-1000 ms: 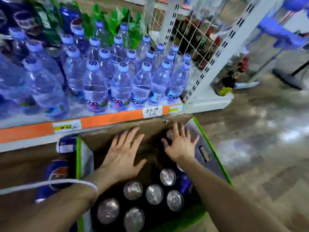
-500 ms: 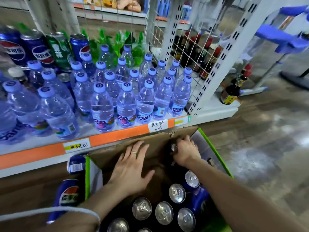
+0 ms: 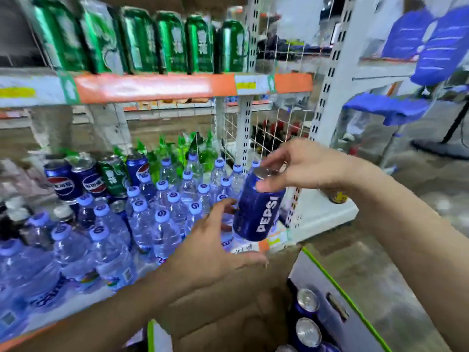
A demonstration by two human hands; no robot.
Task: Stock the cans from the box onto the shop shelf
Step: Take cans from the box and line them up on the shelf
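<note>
Here the right hand (image 3: 304,166) fingers grasp the Pepsi can (image 3: 257,212); left hand (image 3: 215,247) fingers released.

The right hand (image 3: 302,168) pinches a blue Pepsi can (image 3: 257,212) by its top, tilted, above the open box (image 3: 337,298). The left hand (image 3: 213,247) reaches beneath, fingers spread, before the water bottles (image 3: 142,224) on the shelf (image 3: 193,86).

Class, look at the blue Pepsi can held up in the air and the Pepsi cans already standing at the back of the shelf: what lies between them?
Head view: rows of water bottles lie between the held can and the shelved Pepsi cans.
</note>
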